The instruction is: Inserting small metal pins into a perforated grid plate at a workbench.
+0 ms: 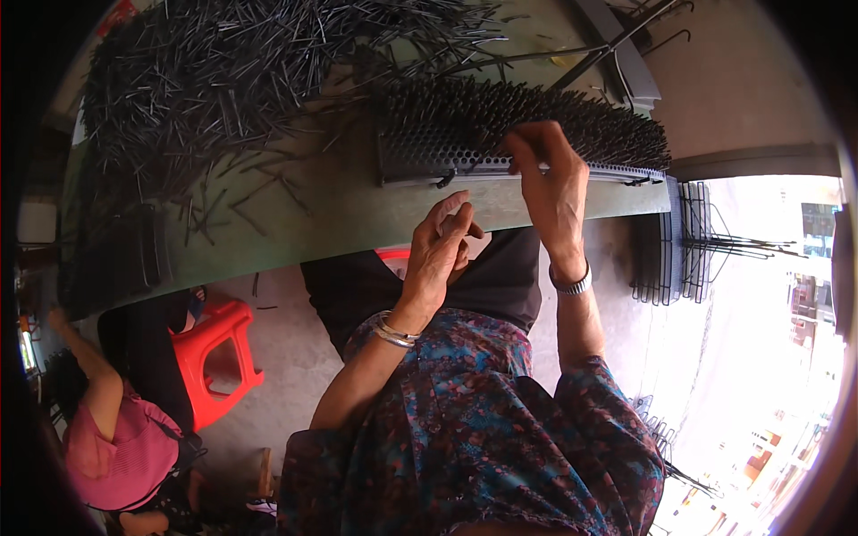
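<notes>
A long dark perforated rack lies along the table's near edge, its left end showing bare holes. Thin black sticks stand packed in the rest of it. Over the rack's front edge is my right hand, its fingers bent and drawn together at the tips; what they pinch, if anything, is too small to make out. My left hand hovers just in front of the table edge, left of the right hand. Its fingers are curled toward the thumb, and I cannot make out anything held between them.
A large heap of loose black sticks covers the left of the green table. Long metal rods cross behind the rack. On the left are a red stool and a person in pink. Wire racks stand at right.
</notes>
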Tool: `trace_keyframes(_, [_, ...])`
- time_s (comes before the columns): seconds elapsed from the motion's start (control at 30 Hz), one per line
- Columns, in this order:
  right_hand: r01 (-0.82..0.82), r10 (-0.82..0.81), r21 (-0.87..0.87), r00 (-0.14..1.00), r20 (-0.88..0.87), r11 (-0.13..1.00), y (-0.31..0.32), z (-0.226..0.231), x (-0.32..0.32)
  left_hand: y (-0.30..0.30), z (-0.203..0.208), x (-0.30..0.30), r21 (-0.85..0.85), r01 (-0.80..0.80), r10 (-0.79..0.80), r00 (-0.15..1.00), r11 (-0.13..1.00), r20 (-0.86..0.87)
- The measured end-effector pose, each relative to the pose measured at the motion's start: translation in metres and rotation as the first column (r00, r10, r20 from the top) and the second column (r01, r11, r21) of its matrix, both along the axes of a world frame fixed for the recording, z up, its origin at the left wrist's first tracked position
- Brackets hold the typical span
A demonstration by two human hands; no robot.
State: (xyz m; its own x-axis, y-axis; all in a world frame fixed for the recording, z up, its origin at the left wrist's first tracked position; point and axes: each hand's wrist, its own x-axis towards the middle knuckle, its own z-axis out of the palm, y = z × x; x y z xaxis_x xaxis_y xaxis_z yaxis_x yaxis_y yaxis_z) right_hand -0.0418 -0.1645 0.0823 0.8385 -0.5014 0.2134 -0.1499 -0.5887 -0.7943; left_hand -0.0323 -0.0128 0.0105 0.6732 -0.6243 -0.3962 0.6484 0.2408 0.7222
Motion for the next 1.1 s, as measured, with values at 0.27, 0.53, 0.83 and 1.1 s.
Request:
trace_keyframes(0.27, [0.15, -0.07, -0.331, 0.967, 0.244, 0.932, -0.012, -0.031, 0.03, 0.007, -0.007, -0.001, -0.037, 0.072, -0.074, 0.996, 0.997, -0.054])
trace_keyframes(0.53, [0.128, -0.067, -0.312, 0.977, 0.201, 0.941, -0.008, -0.035, 0.029, 0.01, -0.006, -0.001, -0.018, 0.065, -0.066, 0.996, 0.998, -0.057])
trace_keyframes(0.83, [0.118, -0.076, -0.403, 0.99, 0.119, 0.907, -0.011, -0.037, 0.027, 0.014, -0.006, -0.003, -0.009, 0.061, -0.061, 0.996, 0.998, -0.058])
trace_keyframes(1.1, [0.073, -0.082, -0.497, 0.997, 0.003, 0.864, -0.013, -0.046, 0.026, 0.013, -0.009, -0.006, -0.048, 0.064, -0.066, 0.997, 0.997, -0.049])
